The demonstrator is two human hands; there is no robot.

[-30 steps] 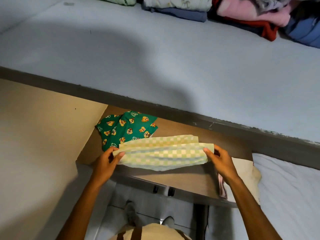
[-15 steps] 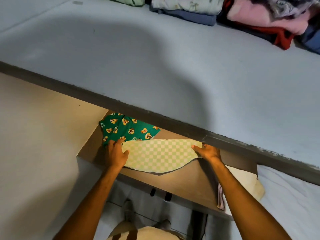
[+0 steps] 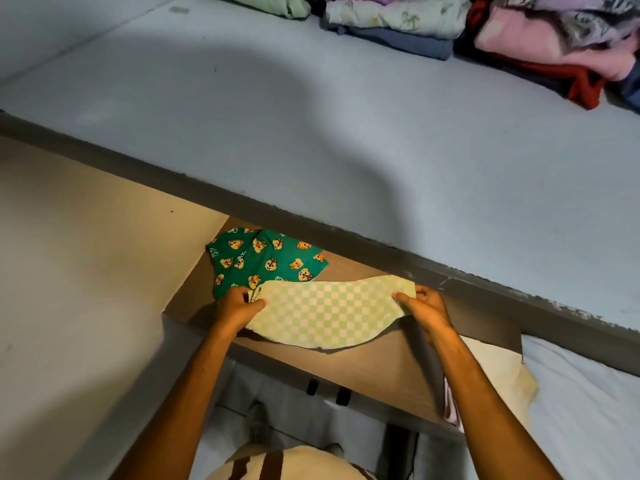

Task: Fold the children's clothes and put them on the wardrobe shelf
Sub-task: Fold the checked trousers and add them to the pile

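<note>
A folded green-and-white checked garment [image 3: 329, 311] lies on the brown wardrobe shelf [image 3: 377, 362]. My left hand [image 3: 235, 308] pinches its left end and my right hand [image 3: 426, 306] pinches its right end. Behind it, at the shelf's back left, lies a folded dark green garment with cartoon chipmunks [image 3: 263, 259]; the checked piece overlaps its front edge. The back part of the shelf is hidden under the board above.
A pale grey-blue upper shelf [image 3: 346, 140] juts out above, with stacks of folded clothes [image 3: 485, 26] at its back. A beige side panel [image 3: 86, 271] is on the left. A cream cloth [image 3: 502, 372] hangs at the lower shelf's right end beside white bedding [image 3: 588, 410].
The checked garment went from being held above the shelf's front edge to lying flat further in on the shelf. Both hands followed it inward, still gripping its ends.
</note>
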